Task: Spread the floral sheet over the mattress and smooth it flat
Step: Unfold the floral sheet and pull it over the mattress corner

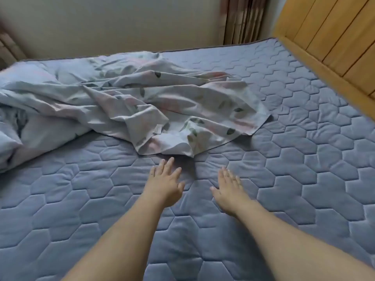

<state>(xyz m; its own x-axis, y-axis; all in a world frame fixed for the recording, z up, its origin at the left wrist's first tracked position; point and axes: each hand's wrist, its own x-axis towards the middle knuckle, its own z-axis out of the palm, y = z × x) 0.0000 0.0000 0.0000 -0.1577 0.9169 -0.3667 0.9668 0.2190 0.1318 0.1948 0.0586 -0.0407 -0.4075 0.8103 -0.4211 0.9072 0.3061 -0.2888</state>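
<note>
The floral sheet (pixel 125 102), pale with pink blooms and green leaves, lies crumpled across the far left and middle of the mattress (pixel 284 151), which has a blue quilted hexagon cover. A folded corner of the sheet ends just beyond my fingertips. My left hand (pixel 165 184) reaches forward with fingers spread, palm down, a short way from that corner and holding nothing. My right hand (pixel 230 188) is stretched out beside it, also palm down with fingers apart, over bare mattress.
A wooden headboard (pixel 332 35) runs along the right side of the bed. A plain wall (pixel 113 23) stands behind the far edge, with a curtain (pixel 245 19) at its right end.
</note>
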